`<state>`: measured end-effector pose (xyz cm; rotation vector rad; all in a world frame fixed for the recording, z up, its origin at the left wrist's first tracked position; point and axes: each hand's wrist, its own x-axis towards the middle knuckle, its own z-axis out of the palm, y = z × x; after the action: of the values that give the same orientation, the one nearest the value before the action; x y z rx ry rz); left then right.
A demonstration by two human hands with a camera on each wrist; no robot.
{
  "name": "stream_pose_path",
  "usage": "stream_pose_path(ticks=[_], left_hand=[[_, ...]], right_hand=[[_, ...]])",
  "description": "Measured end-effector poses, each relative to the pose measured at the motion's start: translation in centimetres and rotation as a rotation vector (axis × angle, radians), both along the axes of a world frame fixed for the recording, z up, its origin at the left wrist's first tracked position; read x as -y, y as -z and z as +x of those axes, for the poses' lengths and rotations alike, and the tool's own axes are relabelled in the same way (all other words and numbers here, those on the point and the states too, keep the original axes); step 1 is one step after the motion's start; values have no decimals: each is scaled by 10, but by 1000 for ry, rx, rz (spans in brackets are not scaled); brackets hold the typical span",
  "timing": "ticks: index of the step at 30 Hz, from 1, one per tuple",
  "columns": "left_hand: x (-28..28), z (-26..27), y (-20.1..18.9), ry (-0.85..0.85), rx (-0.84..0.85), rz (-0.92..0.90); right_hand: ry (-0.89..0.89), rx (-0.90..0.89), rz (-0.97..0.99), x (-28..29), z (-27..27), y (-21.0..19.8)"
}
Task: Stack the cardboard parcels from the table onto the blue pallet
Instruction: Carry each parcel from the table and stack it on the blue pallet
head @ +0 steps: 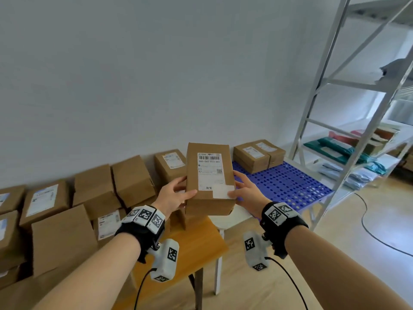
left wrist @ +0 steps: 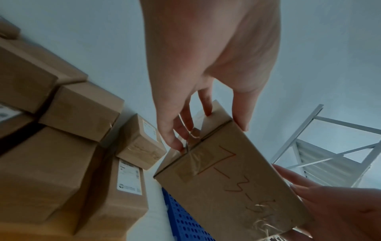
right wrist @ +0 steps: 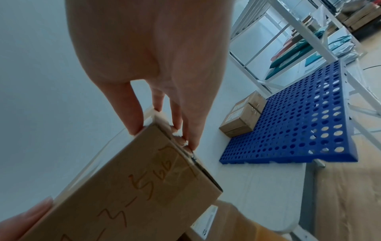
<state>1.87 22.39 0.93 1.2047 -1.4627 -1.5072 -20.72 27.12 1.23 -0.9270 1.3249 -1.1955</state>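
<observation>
I hold a cardboard parcel (head: 209, 179) with a white shipping label in the air, above the right end of the wooden table (head: 196, 245). My left hand (head: 173, 193) grips its left side, thumb on top. My right hand (head: 244, 190) grips its right side the same way. Its underside (left wrist: 230, 176) (right wrist: 132, 192) bears orange handwriting, and fingers curl under both ends. The blue perforated pallet (head: 288, 182) (right wrist: 299, 130) lies to the right, with two parcels (head: 259, 155) (right wrist: 243, 117) side by side at its far corner.
Several more cardboard parcels (head: 93, 193) (left wrist: 62, 154) crowd the table along the wall to the left. A white metal shelving rack (head: 348, 90) with coloured bags stands right of the pallet. A black cable (head: 368, 224) runs across the wooden floor.
</observation>
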Motion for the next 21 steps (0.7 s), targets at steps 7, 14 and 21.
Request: stream_pose_path(ticks=[7, 14, 21], left_hand=[[2, -110, 19, -91, -53, 38], [2, -193, 33, -123, -99, 134], [25, -238, 48, -160, -73, 173]], right_hand=[[-108, -75, 17, 15, -113, 9], [-166, -79, 48, 23, -199, 21], [-215, -118, 74, 53, -245, 39]])
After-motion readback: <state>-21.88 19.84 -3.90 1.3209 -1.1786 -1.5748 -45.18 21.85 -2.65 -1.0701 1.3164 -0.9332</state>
